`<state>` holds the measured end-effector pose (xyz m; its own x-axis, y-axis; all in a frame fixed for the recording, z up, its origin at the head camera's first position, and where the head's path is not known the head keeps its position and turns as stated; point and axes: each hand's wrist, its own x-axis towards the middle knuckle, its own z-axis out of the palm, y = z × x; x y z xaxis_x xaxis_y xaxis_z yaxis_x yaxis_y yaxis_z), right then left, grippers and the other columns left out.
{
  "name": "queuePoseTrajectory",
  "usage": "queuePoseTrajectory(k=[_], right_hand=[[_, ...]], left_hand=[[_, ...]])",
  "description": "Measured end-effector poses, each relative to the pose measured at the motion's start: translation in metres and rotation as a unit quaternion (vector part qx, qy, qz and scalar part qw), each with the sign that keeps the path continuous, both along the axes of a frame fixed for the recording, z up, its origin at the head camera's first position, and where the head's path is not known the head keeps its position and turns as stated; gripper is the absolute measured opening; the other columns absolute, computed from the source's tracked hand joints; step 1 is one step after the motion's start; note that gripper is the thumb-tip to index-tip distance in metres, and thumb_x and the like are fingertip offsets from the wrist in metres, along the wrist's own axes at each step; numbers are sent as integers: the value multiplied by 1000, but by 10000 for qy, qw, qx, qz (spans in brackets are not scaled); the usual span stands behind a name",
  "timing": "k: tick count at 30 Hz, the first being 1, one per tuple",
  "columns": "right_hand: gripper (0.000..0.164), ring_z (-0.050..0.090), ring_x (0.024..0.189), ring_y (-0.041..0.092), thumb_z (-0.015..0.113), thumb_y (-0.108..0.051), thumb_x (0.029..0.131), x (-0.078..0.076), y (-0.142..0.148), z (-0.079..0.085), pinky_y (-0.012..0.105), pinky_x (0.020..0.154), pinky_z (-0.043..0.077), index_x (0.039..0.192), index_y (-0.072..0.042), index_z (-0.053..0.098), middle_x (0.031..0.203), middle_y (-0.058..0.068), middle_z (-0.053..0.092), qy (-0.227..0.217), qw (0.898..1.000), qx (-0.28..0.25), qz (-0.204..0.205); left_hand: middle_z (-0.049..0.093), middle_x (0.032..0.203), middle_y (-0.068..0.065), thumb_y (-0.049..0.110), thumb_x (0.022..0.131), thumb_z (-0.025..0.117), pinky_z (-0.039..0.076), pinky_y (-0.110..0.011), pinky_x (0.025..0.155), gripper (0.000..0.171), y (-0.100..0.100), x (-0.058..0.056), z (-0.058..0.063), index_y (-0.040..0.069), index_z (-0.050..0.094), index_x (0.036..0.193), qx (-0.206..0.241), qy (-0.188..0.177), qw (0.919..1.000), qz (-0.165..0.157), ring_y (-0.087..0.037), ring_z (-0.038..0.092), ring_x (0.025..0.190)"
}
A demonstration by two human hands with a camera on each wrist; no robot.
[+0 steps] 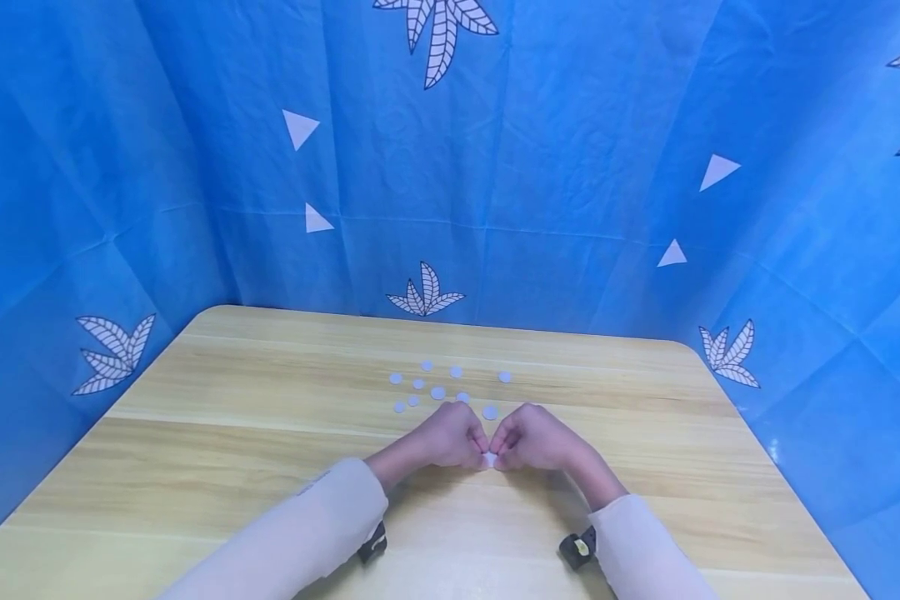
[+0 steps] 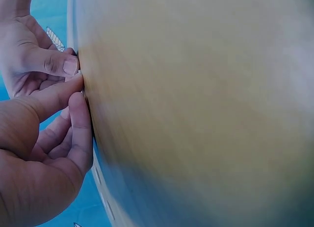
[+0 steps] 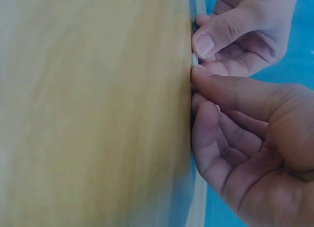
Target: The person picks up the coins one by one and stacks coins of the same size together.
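In the head view my left hand and right hand meet low over the table, fingertips almost touching. Both pinch one small white piece, thumb and fingers on either side of it. Only a sliver of that white piece shows between the thumbs in the right wrist view, so its full shape is hidden. Just beyond the hands lie several small white round discs, the closest being a disc between the two hands. Another disc sits right behind the left hand's knuckles.
The discs, such as one white disc, are scattered flat on the light wooden table. A blue curtain with white leaves and triangles surrounds the table's back and sides. Dark wrist devices hang under both forearms.
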<state>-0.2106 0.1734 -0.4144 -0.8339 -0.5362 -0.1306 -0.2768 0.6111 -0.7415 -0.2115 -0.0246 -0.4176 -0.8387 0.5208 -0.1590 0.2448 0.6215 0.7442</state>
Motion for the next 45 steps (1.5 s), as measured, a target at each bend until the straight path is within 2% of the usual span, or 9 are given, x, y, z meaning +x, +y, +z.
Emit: queuePoseTrajectory(k=[6, 14, 27, 37, 45], right_hand=[[16, 67, 75, 16, 83, 4, 77, 1, 10, -1, 32, 67, 57, 87, -6, 76, 80, 1, 73, -196, 9997, -115, -122], [16, 69, 78, 16, 84, 3, 77, -2, 18, -3, 31, 69, 57, 88, -4, 76, 82, 3, 74, -283, 9992, -266, -127], [14, 68, 76, 16, 84, 3, 77, -2, 19, -5, 31, 68, 55, 86, -4, 75, 80, 4, 74, -322, 9986, -362, -218], [15, 69, 78, 17, 84, 2, 77, -2, 20, -7, 32, 72, 57, 87, -5, 76, 82, 3, 74, -305, 9986, -402, -163], [15, 67, 75, 16, 85, 2, 77, -1, 20, -4, 31, 72, 56, 87, -5, 75, 79, 2, 73, -285, 9989, -300, -228]], left_hand=[[68, 69, 5, 5, 80, 86, 54, -22, 61, 9, 9, -1, -1, 6, 77, 83, -81, 56, 9999, -111, -10, 61, 66], [68, 69, 4, 5, 79, 86, 54, -23, 61, 10, 15, -1, 0, 7, 77, 82, -100, 15, 9999, -14, -11, 62, 66], [67, 67, 3, 5, 79, 86, 52, -23, 59, 11, 16, -1, 1, 7, 76, 82, -89, -63, 9999, 30, -11, 63, 62], [67, 69, 3, 4, 79, 86, 54, -24, 61, 12, 15, -1, 3, 6, 76, 85, -94, -16, 10000, -25, -12, 63, 65], [68, 76, 4, 3, 78, 84, 56, -25, 68, 13, 7, -10, 6, 5, 77, 89, -27, 220, 9997, -53, -12, 64, 73]])
